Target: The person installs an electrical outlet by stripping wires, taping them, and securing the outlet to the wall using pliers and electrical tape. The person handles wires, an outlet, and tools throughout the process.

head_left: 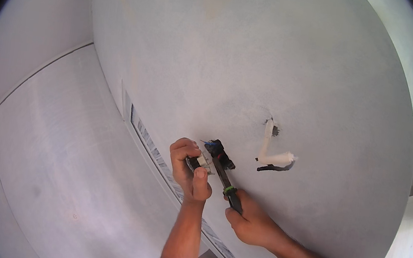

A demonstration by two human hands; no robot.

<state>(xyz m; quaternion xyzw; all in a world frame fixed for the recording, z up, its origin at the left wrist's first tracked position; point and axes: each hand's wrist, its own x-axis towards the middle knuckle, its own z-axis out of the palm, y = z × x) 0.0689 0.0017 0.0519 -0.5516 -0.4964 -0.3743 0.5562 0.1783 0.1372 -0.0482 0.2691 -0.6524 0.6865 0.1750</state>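
Observation:
My left hand (186, 170) is closed around a small pale and black electrical fitting (204, 160), possibly a switch or socket. Just right of it, a dark wall opening (222, 154) has blue and red wires showing in it. My right hand (251, 221) grips a screwdriver (233, 198) by its black and green handle. The blade slants up and left to the lower edge of the opening, beside the fitting; whether its tip touches anything cannot be made out.
Right of the opening, a cream tube (266, 142) or wrapped cable comes out of a rough hole in the grey wall (324, 92) and bends right, with a black strip under it. A long recessed frame (154, 152) runs diagonally along the wall's left side.

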